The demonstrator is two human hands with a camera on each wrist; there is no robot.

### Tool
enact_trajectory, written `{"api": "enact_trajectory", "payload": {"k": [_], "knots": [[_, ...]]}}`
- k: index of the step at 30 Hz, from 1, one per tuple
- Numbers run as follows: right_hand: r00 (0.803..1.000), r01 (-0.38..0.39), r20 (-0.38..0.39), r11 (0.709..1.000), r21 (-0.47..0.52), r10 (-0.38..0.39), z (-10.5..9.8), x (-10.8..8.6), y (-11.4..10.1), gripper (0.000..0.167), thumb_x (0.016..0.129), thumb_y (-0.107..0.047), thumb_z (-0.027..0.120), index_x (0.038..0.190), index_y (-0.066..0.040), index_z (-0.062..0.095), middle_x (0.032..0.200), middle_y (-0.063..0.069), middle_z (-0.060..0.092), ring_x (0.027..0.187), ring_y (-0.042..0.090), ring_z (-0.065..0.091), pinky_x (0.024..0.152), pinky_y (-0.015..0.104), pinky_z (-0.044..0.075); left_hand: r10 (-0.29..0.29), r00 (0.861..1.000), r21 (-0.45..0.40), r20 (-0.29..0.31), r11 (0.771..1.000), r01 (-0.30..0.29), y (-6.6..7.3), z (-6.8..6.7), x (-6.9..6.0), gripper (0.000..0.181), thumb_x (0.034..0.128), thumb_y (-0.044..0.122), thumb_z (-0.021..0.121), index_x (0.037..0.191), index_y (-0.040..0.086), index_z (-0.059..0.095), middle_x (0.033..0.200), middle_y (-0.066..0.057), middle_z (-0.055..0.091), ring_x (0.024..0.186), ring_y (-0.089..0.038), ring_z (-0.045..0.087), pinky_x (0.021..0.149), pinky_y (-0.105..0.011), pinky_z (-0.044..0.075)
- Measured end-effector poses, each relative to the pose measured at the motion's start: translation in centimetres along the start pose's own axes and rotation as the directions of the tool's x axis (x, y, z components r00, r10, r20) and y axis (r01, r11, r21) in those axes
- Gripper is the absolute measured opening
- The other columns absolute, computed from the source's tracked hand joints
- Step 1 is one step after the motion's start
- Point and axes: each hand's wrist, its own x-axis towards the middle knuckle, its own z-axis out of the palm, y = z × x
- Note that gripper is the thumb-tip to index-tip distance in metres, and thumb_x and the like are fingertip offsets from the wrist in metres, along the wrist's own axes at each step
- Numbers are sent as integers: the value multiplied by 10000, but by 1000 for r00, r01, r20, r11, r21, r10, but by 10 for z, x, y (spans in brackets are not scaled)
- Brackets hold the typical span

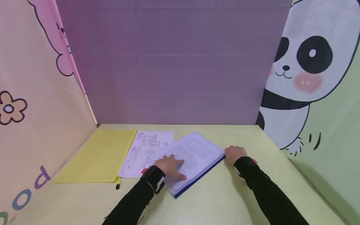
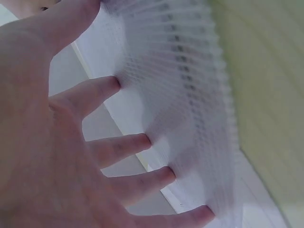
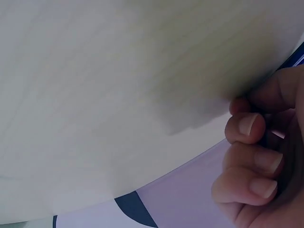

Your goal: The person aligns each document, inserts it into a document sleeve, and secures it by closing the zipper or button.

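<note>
A sheaf of printed pages [image 1: 197,148] in a clear cover lies slanted on the table, with a blue spine bar [image 1: 200,176] along its near right edge. My left hand [image 1: 169,167] rests on the pages with its fingers spread. In the left wrist view its straight fingertips [image 2: 164,175] touch the pale surface. At the bar's far right end, my right hand [image 1: 235,153] pinches the corner. The right wrist view shows its fingers [image 3: 249,173] curled, with a bit of the blue bar past them; the exact grip is partly hidden.
To the left lies a yellow zip folder [image 1: 95,156] with a dark zip pull [image 1: 117,186]. A printed sheet [image 1: 143,153] with drawings is between it and the pages, partly covered by them. Purple cloth [image 1: 174,62] hangs behind the pale table [image 1: 219,206]; patterned cloths flank both sides.
</note>
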Motion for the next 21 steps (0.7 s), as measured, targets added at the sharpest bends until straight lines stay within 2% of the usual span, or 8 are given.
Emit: {"api": "enact_trajectory", "payload": {"k": [4, 10, 16, 21], "knots": [[999, 8, -34, 999, -34, -9, 4, 1, -1, 162, 913, -94, 620, 767, -38, 664, 706, 105, 628, 639, 288, 631, 577, 463, 557, -15, 1000, -12, -15, 1000, 15, 3, -2, 0, 793, 774, 696, 746, 1476, 392, 536, 1450, -115, 505, 1250, -386, 505, 954, -607, 465], [999, -17, -32, 1000, -19, 16, 2, -2, -4, 187, 909, -93, 609, 731, -46, 643, 694, 109, 626, 628, 286, 626, 562, 476, 554, -18, 1000, -19, -15, 1000, 17, 6, -4, -5, 786, 792, 679, 742, 1486, 379, 527, 1478, -120, 484, 1272, -388, 491, 952, -612, 464], [1000, -9, -9, 999, 36, 10, -5, -4, -12, 181, 906, -91, 566, 747, -39, 633, 725, 120, 629, 644, 282, 612, 586, 492, 556, -25, 1000, 20, -9, 999, 25, 6, -3, -5, 804, 802, 703, 713, 1509, 394, 488, 1450, -101, 492, 1190, -340, 504, 881, -573, 493], [999, -12, 41, 998, 67, 9, -14, -11, -21, 175, 920, -82, 555, 788, -17, 650, 768, 143, 646, 667, 280, 603, 610, 499, 560, -17, 1000, 4, -5, 1000, 17, 6, -2, -3, 802, 804, 698, 714, 1509, 388, 490, 1492, -117, 467, 1254, -373, 484, 916, -600, 479]]}}
